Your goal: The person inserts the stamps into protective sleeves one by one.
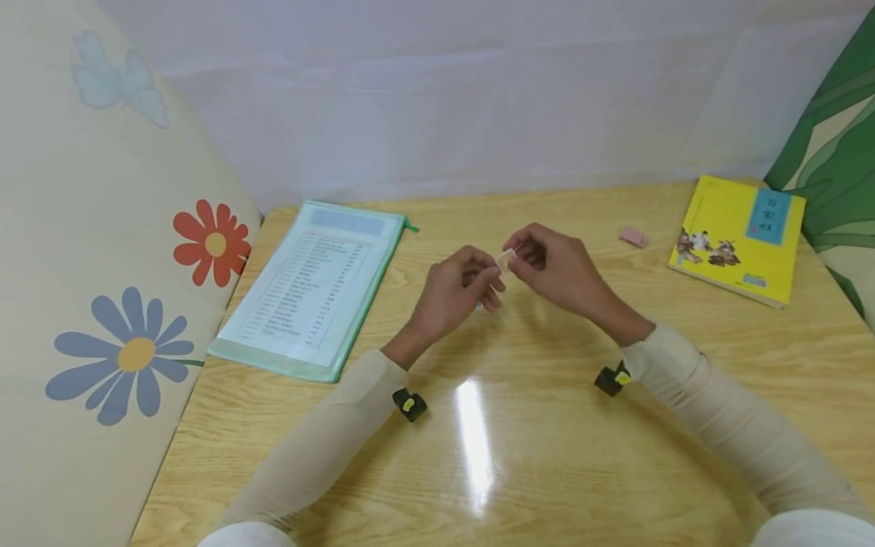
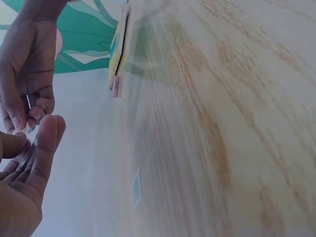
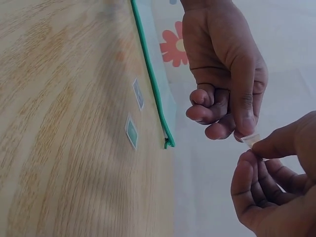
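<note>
Between both hands is a small stamp-like piece (image 1: 506, 260) with a white edge and a pale orange middle, held above the table. My left hand (image 1: 459, 290) pinches one corner between thumb and forefinger, its other fingers loosely bent. The opposite side is pinched by my right hand (image 1: 557, 267), whose thumb covers part of the piece (image 3: 250, 139) in the right wrist view. On the wood below lie a green stamp-like piece (image 3: 132, 133) with a white border and a greyish one (image 3: 138, 94); in the head view the left hand mostly hides them.
A clear document pouch (image 1: 307, 289) with green edging and a printed sheet lies at the left of the wooden table (image 1: 547, 425). At the right are a yellow book (image 1: 741, 239) and a small pink block (image 1: 633, 237). A white sheet (image 1: 437, 99) hangs behind the table.
</note>
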A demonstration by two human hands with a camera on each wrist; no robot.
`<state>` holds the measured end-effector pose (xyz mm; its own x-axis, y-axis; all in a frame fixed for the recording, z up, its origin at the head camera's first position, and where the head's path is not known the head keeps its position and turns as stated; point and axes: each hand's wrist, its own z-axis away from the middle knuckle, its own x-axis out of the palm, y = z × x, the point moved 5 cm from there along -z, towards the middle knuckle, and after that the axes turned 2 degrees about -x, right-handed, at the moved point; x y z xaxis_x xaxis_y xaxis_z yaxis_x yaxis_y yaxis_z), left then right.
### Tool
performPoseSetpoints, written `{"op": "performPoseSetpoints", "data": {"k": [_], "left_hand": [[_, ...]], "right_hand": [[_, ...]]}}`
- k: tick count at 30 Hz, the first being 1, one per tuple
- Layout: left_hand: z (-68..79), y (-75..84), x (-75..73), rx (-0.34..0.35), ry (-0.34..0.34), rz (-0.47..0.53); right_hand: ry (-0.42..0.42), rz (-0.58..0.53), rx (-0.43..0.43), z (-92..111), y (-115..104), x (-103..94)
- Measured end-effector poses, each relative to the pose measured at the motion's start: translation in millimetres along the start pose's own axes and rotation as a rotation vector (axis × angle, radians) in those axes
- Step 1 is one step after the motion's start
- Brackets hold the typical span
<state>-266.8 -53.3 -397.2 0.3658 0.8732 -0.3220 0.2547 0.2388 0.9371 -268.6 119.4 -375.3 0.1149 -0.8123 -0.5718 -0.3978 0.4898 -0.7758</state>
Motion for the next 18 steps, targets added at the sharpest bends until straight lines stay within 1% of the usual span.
{"op": "performPoseSetpoints", "data": {"k": [6,11,14,18], "left_hand": [[0.6,4.5,-0.6,-0.001,0.033,0.009],[5.6,20.4,-0.4,-0.005,0.039,0.001],[7.7,28.0,-0.4,0.004,0.040,-0.012],[7.8,30.4,-0.5,0.018,0.045,-0.021]], "right_hand": [[-0.009,0.015,-0.019,0,-2,1.3],[-0.015,0.015,-0.047,0,-3,2.7],[-0.019,0.011,-0.062,0,-4,3.1],[-0.022,0.007,-0.067,1,-4,3.1]]}}
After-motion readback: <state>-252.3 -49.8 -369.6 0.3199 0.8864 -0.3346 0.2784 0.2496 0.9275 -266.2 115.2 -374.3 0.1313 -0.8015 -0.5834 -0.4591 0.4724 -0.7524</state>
